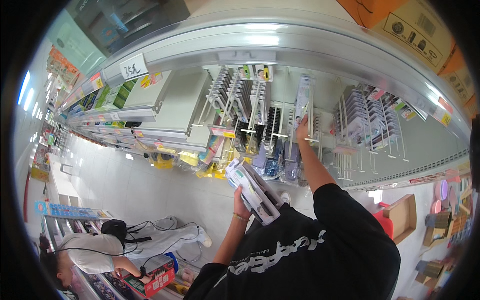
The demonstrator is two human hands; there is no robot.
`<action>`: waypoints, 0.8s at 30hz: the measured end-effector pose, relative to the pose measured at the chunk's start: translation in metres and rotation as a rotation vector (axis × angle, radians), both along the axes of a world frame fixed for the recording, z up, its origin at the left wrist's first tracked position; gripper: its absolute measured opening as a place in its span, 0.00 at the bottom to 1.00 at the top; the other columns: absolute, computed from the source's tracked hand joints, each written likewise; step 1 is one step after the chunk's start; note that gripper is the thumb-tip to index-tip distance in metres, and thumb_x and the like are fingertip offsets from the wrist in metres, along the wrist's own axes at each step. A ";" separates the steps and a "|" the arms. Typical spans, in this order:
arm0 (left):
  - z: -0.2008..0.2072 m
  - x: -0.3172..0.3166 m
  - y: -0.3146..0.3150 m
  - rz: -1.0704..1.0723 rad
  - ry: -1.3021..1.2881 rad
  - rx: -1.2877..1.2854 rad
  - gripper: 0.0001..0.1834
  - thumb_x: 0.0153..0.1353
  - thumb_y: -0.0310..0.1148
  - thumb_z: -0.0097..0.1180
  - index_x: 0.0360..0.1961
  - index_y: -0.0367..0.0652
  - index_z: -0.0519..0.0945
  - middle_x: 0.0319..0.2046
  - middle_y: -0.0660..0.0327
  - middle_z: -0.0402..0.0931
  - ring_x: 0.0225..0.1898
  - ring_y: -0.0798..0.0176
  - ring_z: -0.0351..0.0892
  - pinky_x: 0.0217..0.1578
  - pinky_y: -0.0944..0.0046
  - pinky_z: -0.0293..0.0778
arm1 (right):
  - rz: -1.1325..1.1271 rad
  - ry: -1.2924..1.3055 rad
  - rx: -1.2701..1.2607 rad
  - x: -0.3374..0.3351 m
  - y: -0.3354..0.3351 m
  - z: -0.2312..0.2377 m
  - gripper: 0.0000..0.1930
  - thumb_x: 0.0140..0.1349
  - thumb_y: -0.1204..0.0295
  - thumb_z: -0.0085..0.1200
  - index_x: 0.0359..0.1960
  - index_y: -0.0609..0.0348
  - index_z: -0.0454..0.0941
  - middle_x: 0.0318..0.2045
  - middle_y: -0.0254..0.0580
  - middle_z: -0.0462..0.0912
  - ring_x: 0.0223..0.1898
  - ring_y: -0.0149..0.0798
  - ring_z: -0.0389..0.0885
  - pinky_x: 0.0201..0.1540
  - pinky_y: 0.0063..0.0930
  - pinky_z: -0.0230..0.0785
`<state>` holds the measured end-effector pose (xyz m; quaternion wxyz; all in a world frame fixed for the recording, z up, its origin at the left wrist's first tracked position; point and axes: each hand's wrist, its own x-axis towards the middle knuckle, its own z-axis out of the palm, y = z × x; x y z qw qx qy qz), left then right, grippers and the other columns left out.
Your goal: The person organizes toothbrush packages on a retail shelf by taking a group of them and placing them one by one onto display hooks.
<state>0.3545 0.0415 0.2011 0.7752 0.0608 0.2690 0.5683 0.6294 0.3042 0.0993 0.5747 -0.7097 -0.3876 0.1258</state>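
Note:
My left hand (pixel 242 204) is wrapped around a stack of long blister packs (pixel 254 192), held in front of my body. Each pack has a white and clear face, and a dark long-handled item shows inside the front one; its exact kind is too small to make out. My right hand (pixel 303 129) reaches up to the shelf, its fingers closed at the lower part of a tall pale blister pack (pixel 304 92). That pack hangs upright among the metal display hooks (pixel 312 137).
Rows of hanging packs (pixel 357 117) fill hooks to the right, and more hanging packs (pixel 230 92) to the left. White shelves (pixel 175 105) run leftward. Behind at lower left, another person (pixel 95 252) handles a red box (pixel 155 280). An open cardboard box (pixel 402 220) stands at right.

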 end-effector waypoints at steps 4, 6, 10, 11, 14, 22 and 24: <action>0.003 -0.008 0.001 0.000 -0.016 -0.006 0.29 0.56 0.50 0.45 0.52 0.39 0.65 0.41 0.52 0.73 0.41 0.50 0.74 0.45 0.52 0.71 | -0.089 -0.247 0.058 -0.013 -0.011 0.003 0.22 0.55 0.75 0.44 0.54 0.59 0.60 0.40 0.61 0.73 0.41 0.60 0.72 0.44 0.47 0.64; 0.003 -0.008 0.001 -0.016 -0.009 -0.014 0.29 0.56 0.49 0.45 0.52 0.39 0.65 0.42 0.52 0.72 0.42 0.50 0.74 0.45 0.52 0.70 | -0.101 -0.352 0.070 -0.015 -0.039 0.008 0.22 0.54 0.73 0.47 0.53 0.59 0.62 0.41 0.61 0.73 0.43 0.59 0.71 0.46 0.44 0.64; -0.004 -0.006 0.006 -0.006 0.031 -0.047 0.28 0.57 0.49 0.45 0.53 0.40 0.64 0.44 0.53 0.71 0.44 0.51 0.72 0.47 0.53 0.69 | 0.393 0.019 -0.202 -0.043 -0.128 0.009 0.18 0.56 0.66 0.50 0.47 0.61 0.69 0.37 0.51 0.76 0.40 0.48 0.75 0.44 0.34 0.66; -0.006 -0.005 0.007 0.010 0.044 -0.066 0.28 0.57 0.49 0.45 0.53 0.40 0.64 0.45 0.53 0.71 0.45 0.52 0.72 0.48 0.54 0.68 | 0.539 0.169 -0.303 -0.055 -0.149 0.018 0.17 0.58 0.64 0.48 0.44 0.60 0.72 0.37 0.47 0.77 0.40 0.41 0.75 0.42 0.30 0.66; -0.011 -0.007 0.003 -0.095 0.027 -0.107 0.30 0.56 0.49 0.46 0.54 0.40 0.63 0.47 0.53 0.70 0.47 0.53 0.71 0.50 0.54 0.67 | 0.768 0.732 -0.495 -0.091 -0.207 0.074 0.19 0.62 0.58 0.43 0.41 0.62 0.75 0.36 0.41 0.79 0.37 0.32 0.75 0.39 0.25 0.67; -0.014 -0.003 -0.004 -0.322 0.057 -0.086 0.32 0.54 0.47 0.50 0.55 0.39 0.61 0.48 0.52 0.69 0.49 0.53 0.70 0.51 0.54 0.66 | 0.832 0.146 -0.572 -0.106 -0.268 0.122 0.16 0.59 0.62 0.46 0.42 0.61 0.75 0.34 0.54 0.78 0.35 0.46 0.78 0.39 0.31 0.67; -0.020 -0.002 -0.010 -0.358 0.075 -0.058 0.32 0.53 0.46 0.51 0.55 0.39 0.61 0.48 0.53 0.69 0.49 0.53 0.70 0.51 0.54 0.66 | 0.726 0.221 -0.504 -0.112 -0.283 0.117 0.16 0.58 0.64 0.47 0.41 0.62 0.75 0.35 0.54 0.78 0.35 0.47 0.78 0.38 0.31 0.68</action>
